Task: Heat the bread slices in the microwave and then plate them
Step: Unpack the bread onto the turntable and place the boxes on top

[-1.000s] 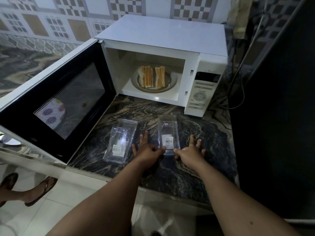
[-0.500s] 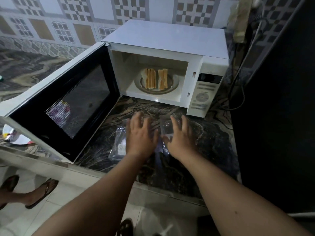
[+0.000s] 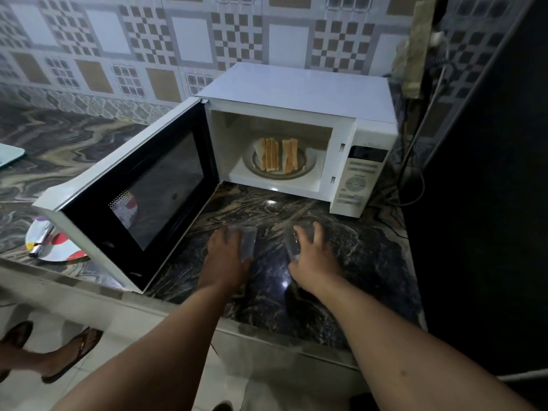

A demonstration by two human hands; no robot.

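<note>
We cannot make out much of the two clear plastic containers on the dark marbled countertop (image 3: 364, 262): each is blurred and mostly covered by a hand. The left container (image 3: 247, 243) shows only as a glassy patch past our left hand (image 3: 226, 256), which lies over it with fingers curved down on it; we cannot tell whether it grips. The right container (image 3: 293, 240) is a faint smear under our right hand (image 3: 315, 259), whose fingers are spread and bent over it; again we cannot tell if it holds. What the containers hold is not legible.

The bread slices (image 3: 277, 155) stand on edge in two groups, side by side, on the round turntable plate (image 3: 308, 166) inside the white microwave (image 3: 296, 93), which sits at the back of the countertop near its right edge. Their long axis runs from the cavity's back toward its opening.

The microwave door (image 3: 142, 197) hangs wide open to the left and hides part of a patterned plate (image 3: 56, 250) near the front edge. At the lower left, sandalled feet (image 3: 71, 354) are cut off by the frame.
</note>
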